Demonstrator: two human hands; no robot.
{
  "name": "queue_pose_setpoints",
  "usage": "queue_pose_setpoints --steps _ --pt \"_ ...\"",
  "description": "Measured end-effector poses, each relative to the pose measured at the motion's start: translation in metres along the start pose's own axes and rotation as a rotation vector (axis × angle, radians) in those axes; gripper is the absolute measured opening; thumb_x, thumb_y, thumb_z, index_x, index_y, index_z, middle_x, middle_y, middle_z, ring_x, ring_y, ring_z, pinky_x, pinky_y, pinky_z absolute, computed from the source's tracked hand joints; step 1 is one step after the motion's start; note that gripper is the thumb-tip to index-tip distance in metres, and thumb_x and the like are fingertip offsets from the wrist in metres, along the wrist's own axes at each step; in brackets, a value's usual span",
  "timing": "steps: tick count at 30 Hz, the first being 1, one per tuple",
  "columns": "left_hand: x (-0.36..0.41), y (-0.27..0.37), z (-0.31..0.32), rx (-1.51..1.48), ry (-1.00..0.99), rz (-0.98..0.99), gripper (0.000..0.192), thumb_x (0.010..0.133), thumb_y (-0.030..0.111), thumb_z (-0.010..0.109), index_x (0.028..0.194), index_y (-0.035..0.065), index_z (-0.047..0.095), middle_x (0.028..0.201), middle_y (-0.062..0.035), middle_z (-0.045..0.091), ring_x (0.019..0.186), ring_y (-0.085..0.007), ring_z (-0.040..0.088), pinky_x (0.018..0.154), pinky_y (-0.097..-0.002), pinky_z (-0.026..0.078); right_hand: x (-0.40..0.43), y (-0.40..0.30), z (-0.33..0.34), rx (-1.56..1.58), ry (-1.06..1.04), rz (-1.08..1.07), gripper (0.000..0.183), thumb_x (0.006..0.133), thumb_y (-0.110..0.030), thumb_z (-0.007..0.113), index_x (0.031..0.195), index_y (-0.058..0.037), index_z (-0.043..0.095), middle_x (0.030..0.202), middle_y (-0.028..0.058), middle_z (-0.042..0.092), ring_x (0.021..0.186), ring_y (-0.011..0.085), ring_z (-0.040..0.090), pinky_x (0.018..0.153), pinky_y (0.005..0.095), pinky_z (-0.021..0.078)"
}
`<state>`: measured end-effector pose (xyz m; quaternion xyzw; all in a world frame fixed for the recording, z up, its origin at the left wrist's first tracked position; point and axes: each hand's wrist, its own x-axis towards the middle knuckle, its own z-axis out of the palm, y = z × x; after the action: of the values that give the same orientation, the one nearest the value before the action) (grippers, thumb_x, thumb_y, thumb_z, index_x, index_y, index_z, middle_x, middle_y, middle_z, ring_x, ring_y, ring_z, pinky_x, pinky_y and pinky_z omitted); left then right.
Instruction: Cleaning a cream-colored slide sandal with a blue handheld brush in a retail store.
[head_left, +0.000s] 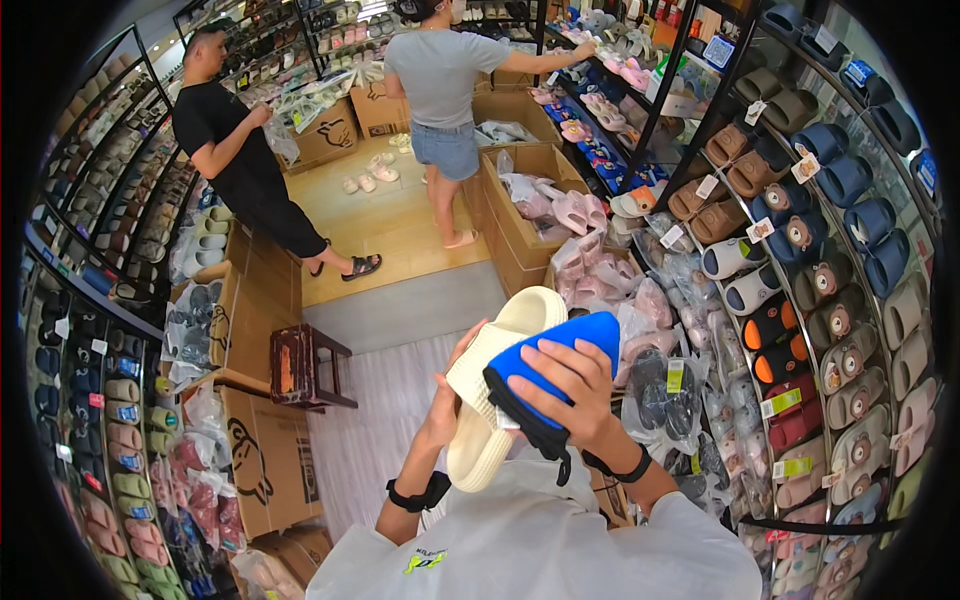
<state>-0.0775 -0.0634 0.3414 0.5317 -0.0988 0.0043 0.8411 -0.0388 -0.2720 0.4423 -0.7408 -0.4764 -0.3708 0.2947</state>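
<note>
A cream slide sandal (474, 454) with a ribbed sole edge is held up in front of my chest, its strap side partly covered. My left hand (444, 416) grips it from the left, with fingers around the strap. In my right hand (583, 397) is a blue fabric pouch-like item (516, 358) with black trim and a short black cord. The blue item lies against the sandal's right side and overlaps it. Whether something is inside the blue item is hidden. Dark bands circle both my wrists.
Slide racks (795, 300) curve along the right, beside bagged pink slippers (592, 277). Cardboard boxes (274, 457) line the left near a dark wooden stool (300, 367). One person in black (232, 150) and another in grey (442, 75) stand ahead. Pale slippers (367, 181) lie on the floor.
</note>
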Motion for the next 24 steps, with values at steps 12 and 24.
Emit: queue_pose_setpoints --steps 12,24 --pt "-0.009 0.003 0.018 0.015 0.001 -0.032 0.112 0.098 0.088 0.022 0.171 0.0029 0.019 0.173 -0.0154 0.031 0.159 -0.0286 0.032 0.132 -0.0451 0.024 -0.004 0.011 -0.015 -0.055 -0.026 -0.118 0.036 0.098 -0.031 0.069 0.132 -0.0236 0.075 0.138 0.0040 0.073 0.126 0.0201 0.067 0.117 0.0412 0.0387" --pt "-0.010 0.011 0.026 0.074 -0.051 0.097 0.114 0.099 0.087 0.026 0.169 -0.0031 0.022 0.172 -0.0187 0.031 0.160 -0.0287 0.030 0.131 -0.0440 0.023 -0.026 0.012 -0.017 -0.093 0.001 -0.152 0.031 0.097 -0.026 0.072 0.127 -0.0233 0.078 0.133 0.0038 0.075 0.123 0.0205 0.067 0.118 0.0420 0.0383"
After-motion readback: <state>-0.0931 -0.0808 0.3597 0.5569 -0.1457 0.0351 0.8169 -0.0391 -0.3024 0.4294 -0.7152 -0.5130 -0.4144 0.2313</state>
